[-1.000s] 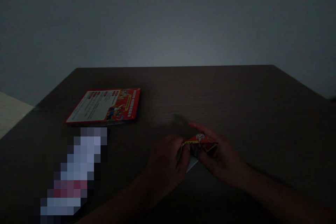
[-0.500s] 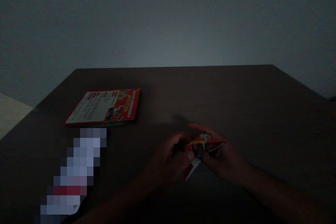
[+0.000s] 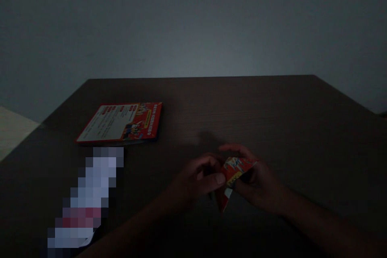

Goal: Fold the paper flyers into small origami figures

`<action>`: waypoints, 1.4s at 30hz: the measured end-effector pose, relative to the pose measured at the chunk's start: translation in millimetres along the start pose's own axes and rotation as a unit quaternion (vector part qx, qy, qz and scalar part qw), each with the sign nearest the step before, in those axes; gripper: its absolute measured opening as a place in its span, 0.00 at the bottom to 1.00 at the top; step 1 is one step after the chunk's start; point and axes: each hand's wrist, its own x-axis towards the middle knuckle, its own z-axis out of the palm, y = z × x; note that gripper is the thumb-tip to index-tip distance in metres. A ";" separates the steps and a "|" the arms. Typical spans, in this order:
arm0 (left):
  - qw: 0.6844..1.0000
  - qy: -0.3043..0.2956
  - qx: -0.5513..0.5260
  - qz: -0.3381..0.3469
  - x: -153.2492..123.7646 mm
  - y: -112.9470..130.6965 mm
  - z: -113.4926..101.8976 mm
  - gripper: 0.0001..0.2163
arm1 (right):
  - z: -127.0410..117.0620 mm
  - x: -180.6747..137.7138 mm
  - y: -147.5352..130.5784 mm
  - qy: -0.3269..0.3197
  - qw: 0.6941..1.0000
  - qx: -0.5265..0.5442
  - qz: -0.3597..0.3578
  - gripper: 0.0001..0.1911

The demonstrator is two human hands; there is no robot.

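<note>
The scene is very dim. Both my hands meet low over the dark wooden table [image 3: 272, 109], near its front middle. My left hand [image 3: 196, 181] pinches the left side of a small folded red printed paper [image 3: 232, 171] with thumb and fingers. On the paper's right side, my right hand [image 3: 256, 183] has its fingers curled around it. A lower point of the paper hangs toward the table between the hands. Much of the fold is hidden by my fingers.
A red and white printed booklet [image 3: 121, 123] lies flat at the table's left. A blurred-out oblong object [image 3: 87, 197] lies at the front left. A pale wall rises behind the table's far edge.
Both hands have turned the folded paper between them: its white underside showed more earlier, and now more red print faces up. The hands stay in the same place. Nothing else has moved.
</note>
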 end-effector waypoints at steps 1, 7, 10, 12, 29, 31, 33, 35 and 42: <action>1.000 -0.001 0.002 0.000 -0.9 1.1 1.0 0.10 | 0.6 1.1 -0.6 0.001 1.000 0.017 -0.004 0.27; 0.999 0.034 0.039 -0.006 -1.9 1.7 1.0 0.09 | 2.4 6.6 -3.5 -0.006 0.996 0.078 -0.030 0.21; 1.000 0.019 0.018 -0.004 -0.3 0.8 -1.0 0.09 | 2.2 7.1 -3.7 -0.011 0.995 0.092 -0.027 0.19; 1.000 0.008 -0.013 0.006 0.2 2.4 -0.7 0.08 | 1.9 7.3 -2.7 -0.001 0.995 0.090 -0.034 0.19; 0.993 0.025 -0.075 0.091 -2.6 4.2 -2.7 0.10 | -15.1 4.6 -6.6 0.105 0.942 -0.221 -0.229 0.16; 0.994 0.014 -0.070 0.086 -3.0 3.9 -2.1 0.10 | -14.3 4.9 -5.4 0.104 0.942 -0.218 -0.234 0.17; 0.996 0.007 -0.058 0.074 -3.1 4.8 -0.4 0.10 | -13.8 4.7 -4.1 0.097 0.941 -0.218 -0.239 0.17; 0.997 0.013 -0.043 0.066 -3.0 6.0 1.7 0.10 | -13.6 4.3 -4.0 0.095 0.942 -0.219 -0.237 0.16; 0.995 -0.011 0.052 0.084 -4.8 6.8 1.9 0.11 | -12.7 2.7 -8.8 0.128 0.939 -0.207 -0.242 0.11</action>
